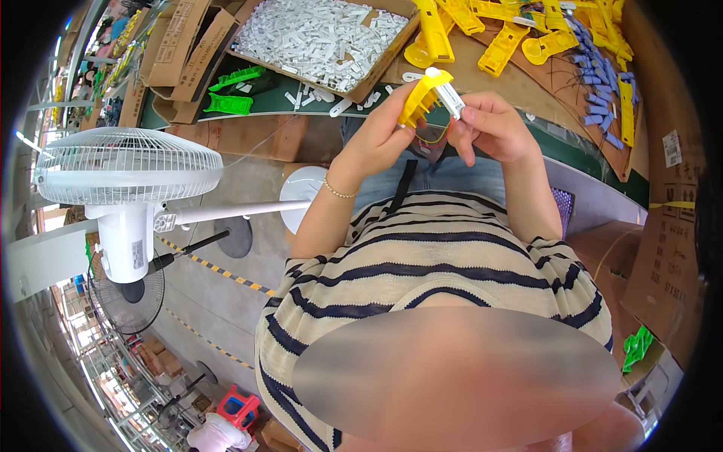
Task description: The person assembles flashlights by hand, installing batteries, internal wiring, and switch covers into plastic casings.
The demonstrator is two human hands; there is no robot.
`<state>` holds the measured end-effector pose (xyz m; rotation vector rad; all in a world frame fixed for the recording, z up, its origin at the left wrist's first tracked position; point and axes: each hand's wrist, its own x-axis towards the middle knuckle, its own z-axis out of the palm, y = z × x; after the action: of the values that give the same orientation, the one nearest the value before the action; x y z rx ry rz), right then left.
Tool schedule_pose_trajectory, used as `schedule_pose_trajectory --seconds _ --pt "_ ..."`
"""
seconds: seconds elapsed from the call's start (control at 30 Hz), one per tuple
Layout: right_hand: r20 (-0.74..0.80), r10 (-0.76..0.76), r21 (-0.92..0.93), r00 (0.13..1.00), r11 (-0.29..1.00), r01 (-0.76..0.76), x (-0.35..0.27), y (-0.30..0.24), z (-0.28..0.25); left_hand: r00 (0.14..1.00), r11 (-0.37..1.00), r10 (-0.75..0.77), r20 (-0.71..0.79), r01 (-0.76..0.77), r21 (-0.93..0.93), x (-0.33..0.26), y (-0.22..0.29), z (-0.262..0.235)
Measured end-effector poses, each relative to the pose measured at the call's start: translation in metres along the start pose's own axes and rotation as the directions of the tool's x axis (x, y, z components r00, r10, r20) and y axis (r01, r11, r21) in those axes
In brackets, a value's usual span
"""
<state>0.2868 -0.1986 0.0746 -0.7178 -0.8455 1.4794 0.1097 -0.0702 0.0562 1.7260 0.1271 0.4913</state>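
My left hand [379, 135] is closed around a yellow plastic shell [423, 102], held over the near edge of the workbench. Pinched between the thumb and fingers of my right hand [498, 129] is a small white rectangular plastic piece [449, 100] with a dark label. The white piece touches or lies very close to the shell's right side; whether the two are joined I cannot tell. Thin yellow and red wires [433, 141] hang below the shell between my hands. A beaded bracelet [340, 187] circles my left wrist.
A shallow cardboard box [393, 54] full of small white parts stands on the bench. Right of it lie yellow shells [503, 49] and blue cylinders with wires [595, 94]. Green shells [230, 104] lie at left. A white fan [128, 169] stands left; cartons [666, 248] rise at right.
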Motion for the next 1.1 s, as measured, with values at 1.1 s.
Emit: schedule_pose_trajectory --seconds 1.1 --pt "-0.155 -0.199 -0.361 0.968 0.923 0.132 0.007 -0.005 -0.002 0.801 0.514 0.597 -0.042 -0.342 0.786 0.013 0.024 -0.005"
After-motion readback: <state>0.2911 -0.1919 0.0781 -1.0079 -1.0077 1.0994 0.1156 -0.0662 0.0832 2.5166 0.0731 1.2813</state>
